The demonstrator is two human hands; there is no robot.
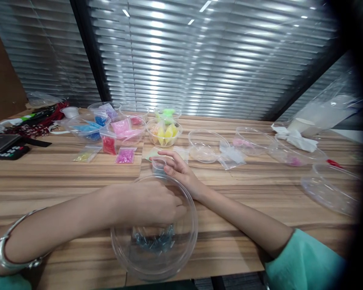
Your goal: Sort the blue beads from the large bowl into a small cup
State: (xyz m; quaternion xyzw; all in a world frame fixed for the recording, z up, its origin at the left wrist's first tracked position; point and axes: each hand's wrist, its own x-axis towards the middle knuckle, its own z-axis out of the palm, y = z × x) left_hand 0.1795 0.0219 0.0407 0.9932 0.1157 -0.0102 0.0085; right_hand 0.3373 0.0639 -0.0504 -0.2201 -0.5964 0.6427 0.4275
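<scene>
My left hand [157, 201] reaches over the large clear plastic bowl [194, 225] with its fingers curled closed. What it pinches, if anything, is hidden by the hand. Dark blue-grey translucent bits [155, 241] lie in a curved band at the bottom of the bowl. Just behind the rim, my right hand [180, 171] has its thumb and fingers around a small clear plastic cup [159, 166], which seems to hold something bluish.
Clear bowls with blue [89, 129], pink [125, 129] and yellow [166, 135] pieces stand at the back. Small bags of red [109, 143], magenta [126, 155] and yellow [86, 154] bits lie before them. More clear bowls [207, 147] stand right; a calculator [6, 151] lies left.
</scene>
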